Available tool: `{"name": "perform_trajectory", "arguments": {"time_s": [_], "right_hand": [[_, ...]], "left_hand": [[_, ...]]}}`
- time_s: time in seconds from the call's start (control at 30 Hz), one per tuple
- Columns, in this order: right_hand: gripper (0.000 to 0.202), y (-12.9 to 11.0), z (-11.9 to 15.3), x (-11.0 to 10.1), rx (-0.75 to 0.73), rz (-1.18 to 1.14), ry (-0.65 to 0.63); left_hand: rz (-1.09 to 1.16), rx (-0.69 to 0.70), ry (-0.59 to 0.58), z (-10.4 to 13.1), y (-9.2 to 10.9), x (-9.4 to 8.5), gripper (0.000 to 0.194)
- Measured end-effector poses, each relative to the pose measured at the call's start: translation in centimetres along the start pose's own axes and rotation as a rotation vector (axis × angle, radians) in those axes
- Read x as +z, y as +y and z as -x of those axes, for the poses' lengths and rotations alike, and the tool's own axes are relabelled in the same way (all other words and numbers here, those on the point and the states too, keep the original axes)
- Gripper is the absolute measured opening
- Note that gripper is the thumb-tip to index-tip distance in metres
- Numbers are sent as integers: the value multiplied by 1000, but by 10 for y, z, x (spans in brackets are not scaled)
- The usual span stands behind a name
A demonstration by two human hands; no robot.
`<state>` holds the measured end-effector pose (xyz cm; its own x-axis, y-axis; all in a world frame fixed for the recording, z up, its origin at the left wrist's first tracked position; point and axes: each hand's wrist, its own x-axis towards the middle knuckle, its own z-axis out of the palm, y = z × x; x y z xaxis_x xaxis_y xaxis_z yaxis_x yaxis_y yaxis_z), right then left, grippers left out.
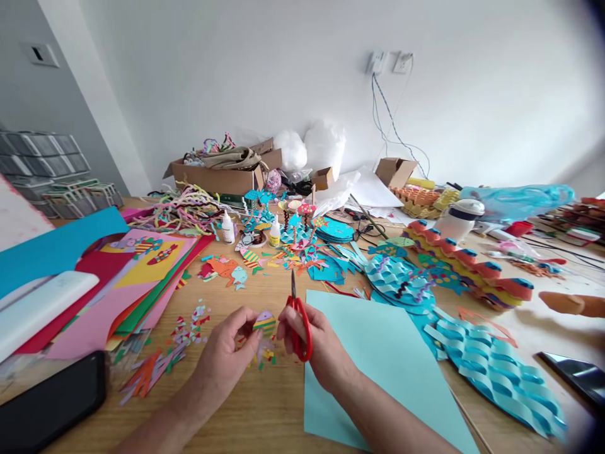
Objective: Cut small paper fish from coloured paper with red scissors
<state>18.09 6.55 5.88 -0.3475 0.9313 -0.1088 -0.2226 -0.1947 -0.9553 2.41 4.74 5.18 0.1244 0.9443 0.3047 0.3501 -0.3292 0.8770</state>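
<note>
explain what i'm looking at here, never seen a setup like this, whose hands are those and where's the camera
There is no machine here: these are a person's two bare hands. The single picture comes from a camera worn on that person's head, looking forward and down.

The left hand pinches a small striped paper fish. The right hand holds red-handled scissors, blades pointing away from the person.

On the wooden table lie a pale blue sheet, stacked coloured paper, paper scraps and a woven blue piece. Fingers at the right edge seem to be someone else's.
</note>
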Motion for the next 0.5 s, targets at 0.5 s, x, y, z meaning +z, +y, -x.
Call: {"name": "perform_trajectory", "arguments": {"time_s": [0.5], "right_hand": [[30, -10, 8, 9, 52, -48, -59]], "left_hand": [[-725, 661, 199, 4, 8, -16, 37]]}}
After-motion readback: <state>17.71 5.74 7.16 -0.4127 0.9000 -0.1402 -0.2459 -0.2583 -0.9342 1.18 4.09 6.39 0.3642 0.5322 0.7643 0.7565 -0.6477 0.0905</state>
